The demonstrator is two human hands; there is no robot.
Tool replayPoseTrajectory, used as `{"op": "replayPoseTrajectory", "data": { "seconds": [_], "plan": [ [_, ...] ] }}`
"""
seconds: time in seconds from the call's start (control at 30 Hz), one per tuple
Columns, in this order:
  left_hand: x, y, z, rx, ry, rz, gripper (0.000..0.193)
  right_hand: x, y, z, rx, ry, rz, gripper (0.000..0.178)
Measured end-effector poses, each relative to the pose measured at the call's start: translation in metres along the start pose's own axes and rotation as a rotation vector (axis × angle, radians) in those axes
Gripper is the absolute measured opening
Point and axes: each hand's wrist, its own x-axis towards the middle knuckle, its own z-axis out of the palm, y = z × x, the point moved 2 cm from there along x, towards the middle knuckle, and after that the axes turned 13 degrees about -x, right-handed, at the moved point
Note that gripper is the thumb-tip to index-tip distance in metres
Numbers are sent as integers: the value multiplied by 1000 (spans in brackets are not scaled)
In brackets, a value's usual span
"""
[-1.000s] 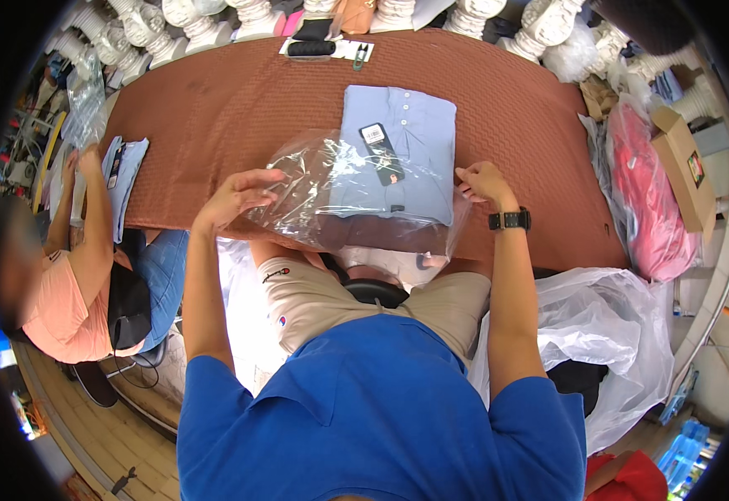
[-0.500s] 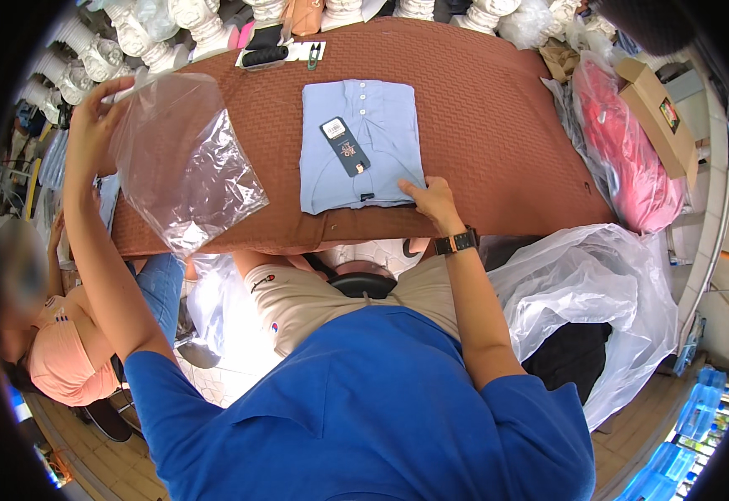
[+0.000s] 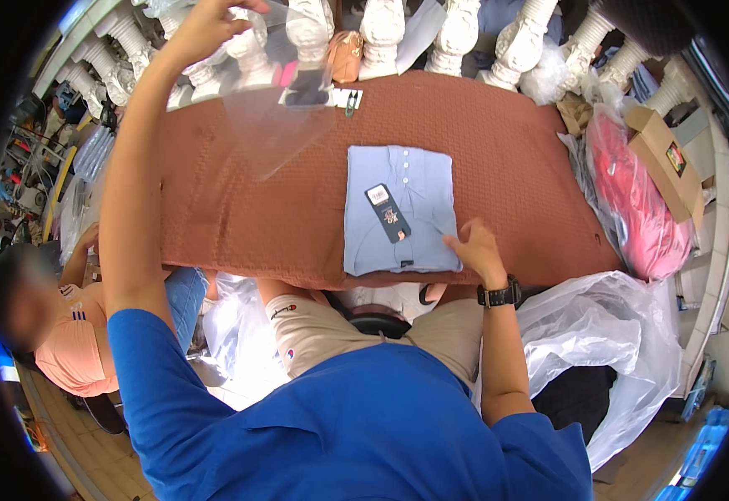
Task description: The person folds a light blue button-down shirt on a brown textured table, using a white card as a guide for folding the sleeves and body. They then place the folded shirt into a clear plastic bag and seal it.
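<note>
A light blue folded shirt (image 3: 427, 200) lies on the brown-covered table (image 3: 239, 225), buttons at the far end and a dark hang tag (image 3: 388, 212) on its front. My right hand (image 3: 481, 253), wearing a black watch, is at the shirt's right edge. Its fingers are apart, the thumb reaching the fabric; whether it presses there I cannot tell. Raised high at the far left, my left hand (image 3: 214, 32) is closed on a clear plastic bag (image 3: 274, 138). Blurred by motion, the bag hangs over the far side of the table, its upper part cut off by the frame.
Thread snips (image 3: 351, 103) and a dark item (image 3: 307, 88) lie at the table's far edge, before white balusters (image 3: 381, 37). Bagged red clothing (image 3: 635, 196) and a cardboard box (image 3: 666, 163) are at right. A large plastic bag (image 3: 581, 313) stands below. Another person (image 3: 76, 334) sits left.
My left hand has swung the plastic bag up and away, toward the table's far side. My right hand's fingers have spread at the shirt's edge. The whole view has shifted.
</note>
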Motion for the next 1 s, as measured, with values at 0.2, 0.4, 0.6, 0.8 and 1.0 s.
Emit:
{"op": "replayPoseTrajectory", "data": {
  "seconds": [0.2, 0.4, 0.6, 0.8, 1.0],
  "plan": [
    [24, 16, 51, -123, -119, 443, 35, 12, -153, -181, 115, 1061, -927, 73],
    [3, 76, 133, 240, -66, 618, 31, 104, -186, -221, -556, 1204, -1075, 47],
    [-63, 18, 245, 231, -77, 642, 41, 159, -120, -119, -731, 1089, -783, 24],
    [-92, -32, 317, 94, -169, 470, 52, 151, -57, -36, -350, 720, -470, 43],
    [-74, -42, 325, 7, -157, 390, 61, 156, -19, 25, 239, 411, 165, 87]
  ]
}}
